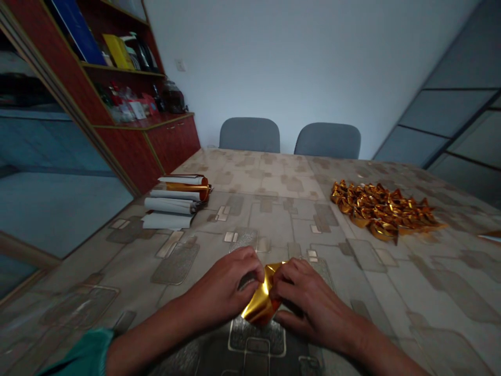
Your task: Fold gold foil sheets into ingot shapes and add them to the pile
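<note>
A piece of shiny gold foil paper (pixel 261 303), partly folded, is held between my two hands near the front of the table. My left hand (pixel 238 279) pinches its left side, thumb and fingers pressed together. On the other side my right hand (pixel 307 295) grips the foil with curled fingers, which hide part of it. Farther back on the right lies a cluster of folded gold foil ingots (pixel 385 206). Rolled or curved sheets of foil paper (pixel 172 203), white-backed with gold inside, lie in a pile at the left.
A patterned cloth covers the table (pixel 274 209). Two grey chairs (pixel 249 134) stand at its far edge against the wall. At the left back is a red-brown cabinet (pixel 172 143) with shelves of bottles and boxes. A pale paper edge (pixel 491 236) shows far right.
</note>
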